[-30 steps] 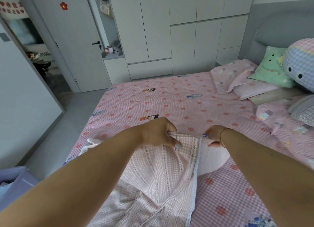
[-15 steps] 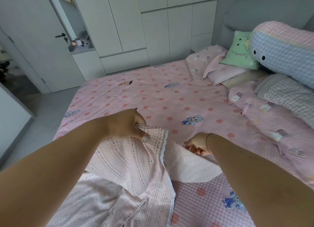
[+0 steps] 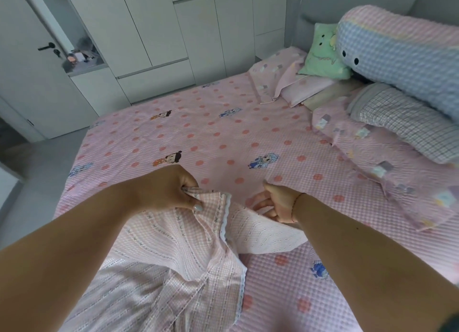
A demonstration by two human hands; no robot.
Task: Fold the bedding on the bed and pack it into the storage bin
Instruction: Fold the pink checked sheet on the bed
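Head view: blanket (image 3: 173, 244) pinched by left hand (image 3: 169, 190).

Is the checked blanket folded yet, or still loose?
Still loose. The blanket lies bunched and creased, lace edge wandering; the left hand pinches one corner, and the right hand rests open beside its pale underside.

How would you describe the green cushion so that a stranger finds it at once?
Look to the grey headboard at the bed's far right corner. The green cushion leans there, above the pink pillows and beside the long blue checked bolster. It alone is mint green with a cartoon face.
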